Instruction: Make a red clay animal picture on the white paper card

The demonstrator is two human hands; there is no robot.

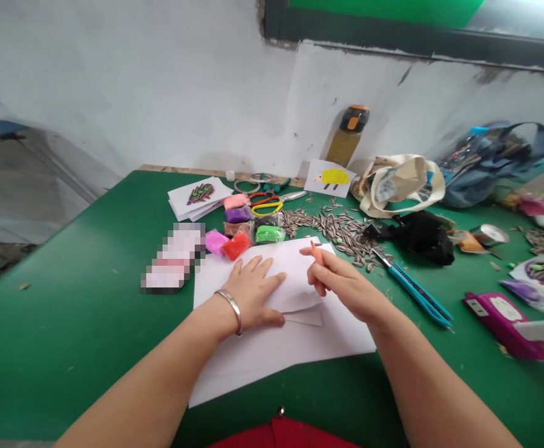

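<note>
Red fabric shows at the bottom edge of the frame, just below two bare forearms that reach up over a matte green tabletop. Large white paper sheets lie in the lower middle, overlapping, flat and smooth; how many there are cannot be told. Over them lies a smaller white sheet, and the left hand presses flat on it, fingers spread and straight, gripping nothing, a thin silver bangle round the wrist. Right of it, the right hand is curled closed around a slim orange pencil, whose tip sticks up above the knuckles in the centre of the frame. Toward the right, a teal utility knife lies slantwise on the green, and a magenta box sits near the right edge; its label is too small to read. Above the paper, soft clay packets in pink, purple, red, green and magenta cluster beside a loose scatter of striped sunflower seeds. Further up, a stack of white cards carries a seed hedgehog, and a single card with a yellow hedgehog leans near the white wall beside an amber bottle with an orange cap. A cream canvas tote slumps at upper right.
</note>
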